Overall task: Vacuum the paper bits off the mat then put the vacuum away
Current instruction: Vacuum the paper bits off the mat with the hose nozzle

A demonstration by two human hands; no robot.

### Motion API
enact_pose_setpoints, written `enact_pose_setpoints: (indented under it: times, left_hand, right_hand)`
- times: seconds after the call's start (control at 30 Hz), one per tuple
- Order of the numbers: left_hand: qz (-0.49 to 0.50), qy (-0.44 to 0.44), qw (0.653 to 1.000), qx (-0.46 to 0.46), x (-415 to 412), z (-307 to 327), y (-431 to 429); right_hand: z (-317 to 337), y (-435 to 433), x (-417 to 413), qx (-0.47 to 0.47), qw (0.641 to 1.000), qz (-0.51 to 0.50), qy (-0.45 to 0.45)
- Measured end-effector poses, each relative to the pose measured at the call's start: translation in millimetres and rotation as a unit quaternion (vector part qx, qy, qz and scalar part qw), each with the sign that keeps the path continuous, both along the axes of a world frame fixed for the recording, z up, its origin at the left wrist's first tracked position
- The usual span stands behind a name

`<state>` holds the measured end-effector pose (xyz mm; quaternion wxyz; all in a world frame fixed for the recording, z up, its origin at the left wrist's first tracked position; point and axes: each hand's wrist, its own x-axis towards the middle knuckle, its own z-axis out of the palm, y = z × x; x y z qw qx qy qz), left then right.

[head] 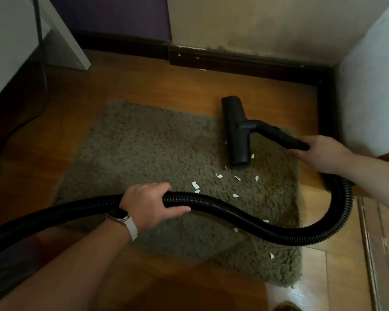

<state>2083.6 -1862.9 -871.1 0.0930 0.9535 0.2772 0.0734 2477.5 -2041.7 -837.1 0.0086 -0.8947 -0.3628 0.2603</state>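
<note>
You stand over a wooden floor (157,86). Ahead of you a dark skirting board (245,63) runs under a stained wall (256,25). To your left a black cable (40,37) hangs beside a white panel (63,41) and trails across the floor.

no readable text anywhere
</note>
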Motion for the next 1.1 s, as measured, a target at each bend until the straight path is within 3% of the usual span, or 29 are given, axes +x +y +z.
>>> enact_pose_setpoints:
  times: [0.2, 0.43, 0.77, 1.1]
  left_hand:
    - [-0.001, -0.009, 1.000, -0.013, 3.8, 3.3, -3.6]
    - [0.007, -0.003, 1.000, -0.015, 1.0, 2.0, -6.7]
    - [0.005, -0.002, 1.000, -0.016, 5.1, 3.7, -4.9]
    - [0.006, 0.004, 0.999, -0.031, 9.1, -0.7, -5.2]
  right_hand:
    - [-0.1, -13.4, 19.0, 0.009, 0.999, -0.048, 0.007]
    - [-12.7, 12.1, -5.9, -0.046, 0.999, 0.005, 0.000]
    - [-10.3, 19.4, -18.6, -0.027, 0.998, 0.055, 0.003]
    - [-11.0, -20.9, 15.8, -0.011, 1.000, 0.006, -0.006]
